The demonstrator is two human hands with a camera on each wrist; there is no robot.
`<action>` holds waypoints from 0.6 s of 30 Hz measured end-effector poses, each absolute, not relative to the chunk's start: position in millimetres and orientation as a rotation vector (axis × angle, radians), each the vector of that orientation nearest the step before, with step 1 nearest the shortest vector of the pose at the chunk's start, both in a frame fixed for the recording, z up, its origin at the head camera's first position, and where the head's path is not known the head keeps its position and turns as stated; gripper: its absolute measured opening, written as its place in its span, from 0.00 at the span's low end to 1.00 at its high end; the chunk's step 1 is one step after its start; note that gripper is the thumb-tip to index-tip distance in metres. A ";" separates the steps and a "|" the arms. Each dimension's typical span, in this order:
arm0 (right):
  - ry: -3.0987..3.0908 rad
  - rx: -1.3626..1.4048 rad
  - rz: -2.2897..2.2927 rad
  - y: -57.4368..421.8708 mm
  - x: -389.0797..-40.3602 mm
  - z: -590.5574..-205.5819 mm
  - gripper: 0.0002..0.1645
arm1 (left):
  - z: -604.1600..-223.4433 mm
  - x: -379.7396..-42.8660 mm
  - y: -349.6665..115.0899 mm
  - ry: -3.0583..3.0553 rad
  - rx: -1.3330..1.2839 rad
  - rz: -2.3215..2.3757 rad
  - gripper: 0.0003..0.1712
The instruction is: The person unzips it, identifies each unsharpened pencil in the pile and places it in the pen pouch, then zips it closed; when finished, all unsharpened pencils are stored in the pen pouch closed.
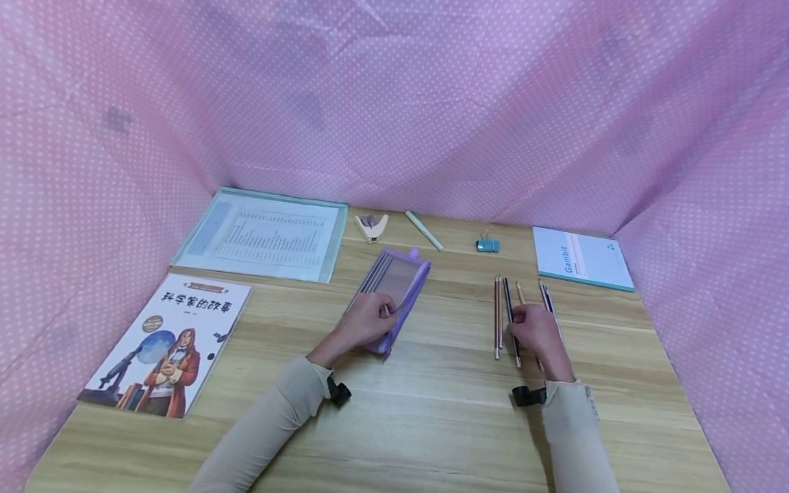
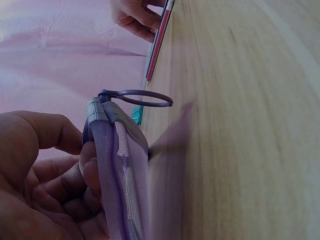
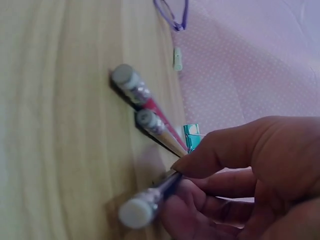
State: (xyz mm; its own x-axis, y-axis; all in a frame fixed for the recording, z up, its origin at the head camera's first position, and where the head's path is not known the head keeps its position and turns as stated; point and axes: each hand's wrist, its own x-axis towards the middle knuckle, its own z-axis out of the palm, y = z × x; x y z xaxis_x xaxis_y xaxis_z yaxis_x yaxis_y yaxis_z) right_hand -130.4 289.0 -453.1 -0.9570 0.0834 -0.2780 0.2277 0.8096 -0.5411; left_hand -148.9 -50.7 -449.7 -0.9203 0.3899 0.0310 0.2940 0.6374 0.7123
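Observation:
A purple mesh pencil case point(image 1: 403, 311) with a zipper is gripped along its edge by my left hand point(image 1: 368, 318); several slim pencils point(image 1: 374, 272) show through its mesh. In the left wrist view the zipper pull loop point(image 2: 145, 97) sticks out from the case's end. On the right, my right hand point(image 1: 535, 332) is over a loose group of pencils. Its thumb and fingers pinch a dark pencil point(image 3: 162, 189) near its white eraser end. Beside that, a red pencil point(image 3: 156, 107) and a wood-toned pencil point(image 3: 167, 136) lie on the table.
Behind the case are a stapler point(image 1: 371, 229), a pale green pen point(image 1: 424, 230) and a teal binder clip point(image 1: 487, 244). A notebook point(image 1: 582, 259) lies back right. To the left are a document folder point(image 1: 265, 236) and an illustrated book point(image 1: 169, 346). Pink dotted cloth point(image 1: 394, 123) surrounds the wooden table.

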 end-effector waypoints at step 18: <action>2.281 0.333 -1.533 310.2 -132.6 -450.2 0.32 | -450.9 -149.2 -51.2 2.730 0.568 1.154 0.03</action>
